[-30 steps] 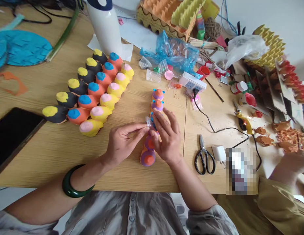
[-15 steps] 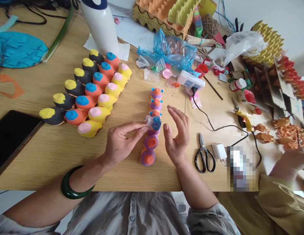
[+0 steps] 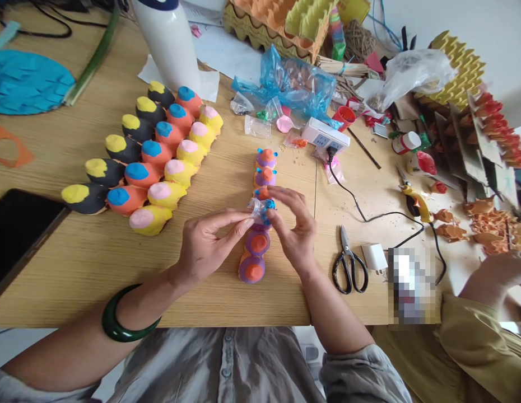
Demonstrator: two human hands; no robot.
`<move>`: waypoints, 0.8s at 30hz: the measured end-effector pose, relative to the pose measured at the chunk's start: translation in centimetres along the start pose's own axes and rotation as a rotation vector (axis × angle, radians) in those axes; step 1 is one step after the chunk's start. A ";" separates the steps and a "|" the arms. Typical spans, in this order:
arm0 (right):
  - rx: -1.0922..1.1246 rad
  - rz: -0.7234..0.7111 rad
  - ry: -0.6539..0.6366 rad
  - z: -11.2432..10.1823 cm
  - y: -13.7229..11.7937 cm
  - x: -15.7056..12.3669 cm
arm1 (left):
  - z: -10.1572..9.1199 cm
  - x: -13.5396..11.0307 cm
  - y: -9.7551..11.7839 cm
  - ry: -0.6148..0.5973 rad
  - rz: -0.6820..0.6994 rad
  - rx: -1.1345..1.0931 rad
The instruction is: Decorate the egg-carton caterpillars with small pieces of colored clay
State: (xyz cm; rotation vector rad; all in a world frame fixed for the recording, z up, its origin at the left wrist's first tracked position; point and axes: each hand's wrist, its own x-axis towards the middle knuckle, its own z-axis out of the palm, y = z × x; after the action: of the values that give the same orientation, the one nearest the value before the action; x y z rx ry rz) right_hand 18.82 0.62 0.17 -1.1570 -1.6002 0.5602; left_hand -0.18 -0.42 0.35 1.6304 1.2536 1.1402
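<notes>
Between the thumb and fingers of my left hand (image 3: pixel 205 243) is a small clear plastic bag (image 3: pixel 256 209), held by its left side. A lump of blue clay (image 3: pixel 269 205) shows at the bag's right end. My right hand (image 3: pixel 297 232) closes on this lump, thumb at its lower side and fingertips curved over its upper side. Both hands are above a strip of egg-carton cups (image 3: pixel 257 244) painted purple with orange tips. The far cups carry small blue pieces on their sides; the bag and fingers partly hide the middle ones.
Rows of black, orange and yellow cups (image 3: pixel 136 174) stand to the left, near a dark phone (image 3: pixel 27 229). On the right lie scissors (image 3: pixel 348 260), a power strip (image 3: pixel 326 134) with a black cable, and pliers (image 3: pixel 415 202). Another person's arm (image 3: pixel 491 280) is at far right.
My right hand has moved left and inward, its thumb and fingers now at the blue clay. My left hand keeps its grip on the bag. The view has shifted slightly.
</notes>
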 end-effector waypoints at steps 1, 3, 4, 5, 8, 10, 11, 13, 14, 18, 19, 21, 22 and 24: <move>-0.023 -0.066 -0.004 0.0 0.1 0.0 | 0.0 0.0 0.0 -0.005 0.006 -0.004; -0.029 -0.092 0.040 0.1 0.3 0.1 | 0.1 -0.1 -0.1 -0.005 0.004 -0.018; -0.010 -0.048 0.080 0.1 0.5 0.1 | 0.1 -0.1 -0.1 -0.002 -0.004 -0.030; 0.020 0.018 0.118 0.1 0.6 0.1 | 0.1 -0.1 -0.1 0.006 -0.012 -0.045; 0.137 0.227 0.175 0.1 0.9 0.0 | 0.1 0.0 0.1 0.029 -0.073 -0.104; 0.210 0.307 0.172 0.1 0.8 0.0 | 0.2 0.1 0.2 0.031 -0.149 -0.166; 0.248 0.325 0.177 0.1 0.7 0.1 | 0.2 0.2 0.2 0.030 -0.192 -0.204; 0.332 0.338 0.218 0.1 0.6 0.2 | 0.2 0.4 0.1 0.033 -0.260 -0.284; 0.372 0.345 0.244 0.1 0.5 0.3 | 0.3 0.5 0.0 0.036 -0.285 -0.316; 0.440 0.403 0.294 -0.3 0.4 0.7 | 0.4 0.8 -0.4 0.047 -0.343 -0.372; 0.438 0.410 0.285 -0.4 0.4 0.7 | 0.4 0.8 -0.4 0.047 -0.350 -0.372; 0.430 0.411 0.243 -0.6 0.3 0.7 | 0.4 0.8 -0.3 0.048 -0.352 -0.370; 0.427 0.412 0.214 -0.6 0.3 0.7 | 0.4 0.8 -0.2 0.047 -0.350 -0.369; 0.427 0.414 0.167 -0.6 0.2 0.6 | 0.3 0.8 0.0 0.044 -0.334 -0.360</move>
State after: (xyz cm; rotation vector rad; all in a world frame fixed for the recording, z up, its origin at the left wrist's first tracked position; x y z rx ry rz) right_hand 19.49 1.13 0.53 -1.1713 -1.0317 0.9927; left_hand 0.22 0.34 0.43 1.0907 1.2104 1.1176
